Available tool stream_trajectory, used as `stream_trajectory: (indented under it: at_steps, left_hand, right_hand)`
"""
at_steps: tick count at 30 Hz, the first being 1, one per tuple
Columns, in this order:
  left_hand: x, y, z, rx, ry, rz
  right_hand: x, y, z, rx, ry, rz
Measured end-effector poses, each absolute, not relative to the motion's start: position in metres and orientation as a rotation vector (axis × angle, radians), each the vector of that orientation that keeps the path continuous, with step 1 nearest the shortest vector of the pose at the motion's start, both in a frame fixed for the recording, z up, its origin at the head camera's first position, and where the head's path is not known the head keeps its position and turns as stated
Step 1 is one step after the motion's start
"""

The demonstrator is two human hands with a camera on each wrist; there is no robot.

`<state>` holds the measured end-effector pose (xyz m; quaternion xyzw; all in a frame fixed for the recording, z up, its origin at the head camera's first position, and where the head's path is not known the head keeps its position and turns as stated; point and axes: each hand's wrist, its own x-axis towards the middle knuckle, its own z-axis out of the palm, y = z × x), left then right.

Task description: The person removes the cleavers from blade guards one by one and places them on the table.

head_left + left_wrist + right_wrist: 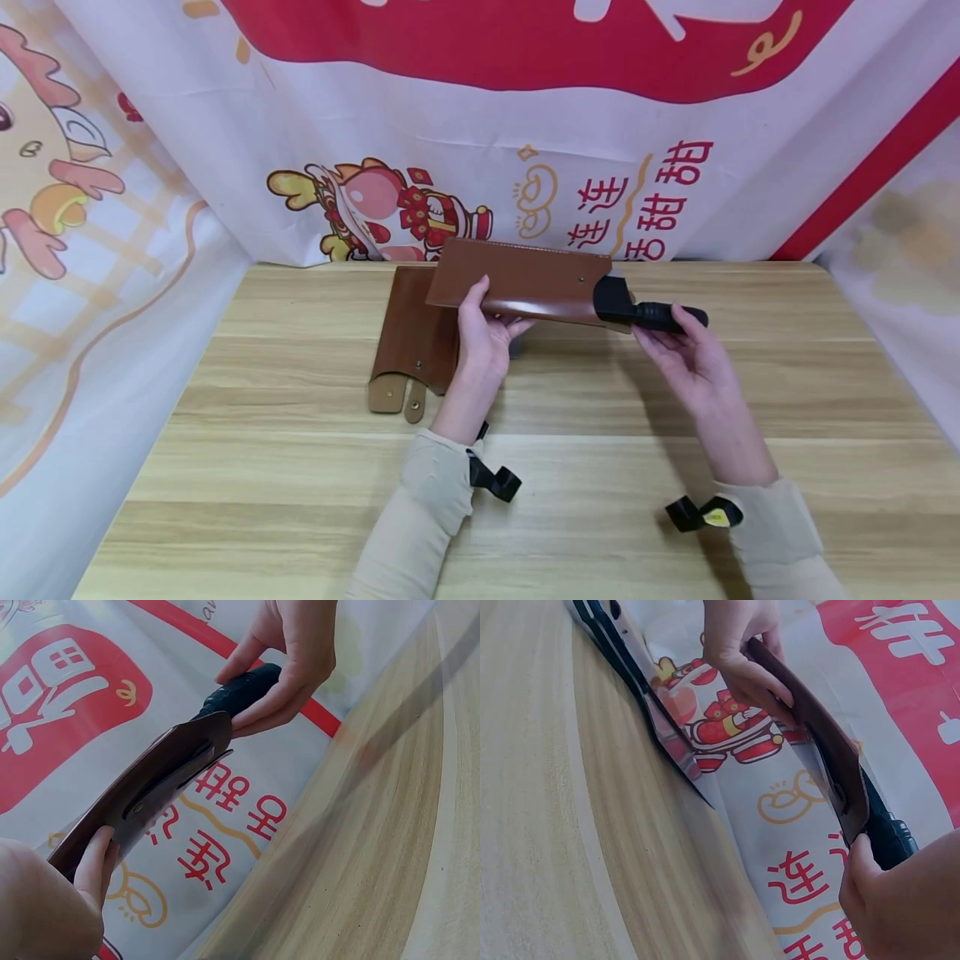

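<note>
My left hand (487,342) grips a brown leather knife sheath (517,279) from below, with the thumb along its near side. The sheath is held level above the table, its mouth to the right. Out of that mouth sticks the black handle (660,317) of a knife, and its blade is hidden inside the leather. With thumb and fingers my right hand (693,358) pinches this handle. In the left wrist view a strap with a metal snap (137,808) shows on the sheath's underside.
A second brown sheath (416,325) lies on the wooden table (570,500), left of my left hand, with tan flaps toward me. A small grey thing (515,346) shows partly behind my left wrist. Printed white cloth (465,117) hangs behind the table.
</note>
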<state>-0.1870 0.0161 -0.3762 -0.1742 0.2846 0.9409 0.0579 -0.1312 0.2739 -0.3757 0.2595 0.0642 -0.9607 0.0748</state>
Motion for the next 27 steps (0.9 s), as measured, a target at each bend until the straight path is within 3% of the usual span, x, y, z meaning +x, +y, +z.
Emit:
stream_trajectory:
  at_steps: [27]
  left_hand:
    - [-0.194,0.002,-0.372,-0.475,0.933,2.883]
  right_hand:
    - [-0.126,0.294,-0.367,0.742,0.302,-2.972]
